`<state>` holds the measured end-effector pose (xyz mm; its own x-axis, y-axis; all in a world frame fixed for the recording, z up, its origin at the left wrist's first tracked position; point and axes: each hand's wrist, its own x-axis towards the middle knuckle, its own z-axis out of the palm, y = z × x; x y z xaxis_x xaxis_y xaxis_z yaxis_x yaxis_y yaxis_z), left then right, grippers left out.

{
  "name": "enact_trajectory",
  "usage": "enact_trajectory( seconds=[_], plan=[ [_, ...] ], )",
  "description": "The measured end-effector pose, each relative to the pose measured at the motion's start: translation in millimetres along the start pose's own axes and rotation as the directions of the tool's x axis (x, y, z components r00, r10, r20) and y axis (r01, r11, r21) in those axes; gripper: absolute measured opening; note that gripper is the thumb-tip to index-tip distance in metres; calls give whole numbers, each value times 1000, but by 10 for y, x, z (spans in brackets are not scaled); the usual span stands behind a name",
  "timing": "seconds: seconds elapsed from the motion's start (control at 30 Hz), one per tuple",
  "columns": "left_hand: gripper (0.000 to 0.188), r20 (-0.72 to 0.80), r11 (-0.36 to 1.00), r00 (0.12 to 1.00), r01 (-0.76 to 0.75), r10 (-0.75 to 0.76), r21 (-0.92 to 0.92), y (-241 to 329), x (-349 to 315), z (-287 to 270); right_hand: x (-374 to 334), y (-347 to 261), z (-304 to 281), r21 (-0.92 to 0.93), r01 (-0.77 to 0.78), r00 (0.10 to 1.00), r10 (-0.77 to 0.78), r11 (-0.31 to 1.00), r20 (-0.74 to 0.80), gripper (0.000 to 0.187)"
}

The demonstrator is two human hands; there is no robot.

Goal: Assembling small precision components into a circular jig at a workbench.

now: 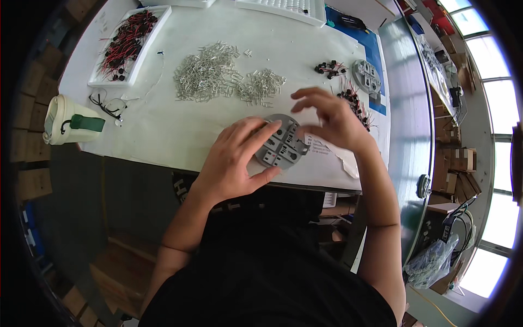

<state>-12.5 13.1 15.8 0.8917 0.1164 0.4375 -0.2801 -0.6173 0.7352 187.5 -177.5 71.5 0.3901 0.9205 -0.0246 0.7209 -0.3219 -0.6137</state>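
A grey round plate (284,145) with slots and raised pads lies at the table's front edge. My left hand (231,158) grips its left side, fingers over the upper rim and thumb at the lower rim. Just right of the plate, my right hand (332,119) is raised with thumb and fingers apart, and I see nothing between them. A small printed label (313,143) shows beneath that hand by the plate's right edge. Beyond the plate lie two heaps of small metal clips, a larger heap (206,73) and a smaller heap (262,87).
Red-and-black wired parts fill a white tray (140,46) at the far left. More wired parts (354,101) lie right, near a second grey round plate (366,76) on a blue mat (376,52). Eyeglasses (109,106) and a pale bin (68,122) sit left.
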Motion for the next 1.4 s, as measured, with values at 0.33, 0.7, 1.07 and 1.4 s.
enact_trajectory(
  seconds=[0.33,0.7,1.07,1.4],
  plan=[
    [91,129,988,991,-52,34,144,-81,124,92,641,345,204,-223,-14,990,-18,975,-141,21],
    [94,107,992,994,-3,-11,130,-90,107,91,434,292,249,-358,-168,983,130,919,-127,16],
    [91,49,986,998,39,-47,161,-76,111,129,231,135,3,393,-305,929,363,867,-80,18],
    [89,-9,983,998,57,-56,172,-86,104,138,215,-37,170,468,-361,909,416,807,-16,26]
  ],
)
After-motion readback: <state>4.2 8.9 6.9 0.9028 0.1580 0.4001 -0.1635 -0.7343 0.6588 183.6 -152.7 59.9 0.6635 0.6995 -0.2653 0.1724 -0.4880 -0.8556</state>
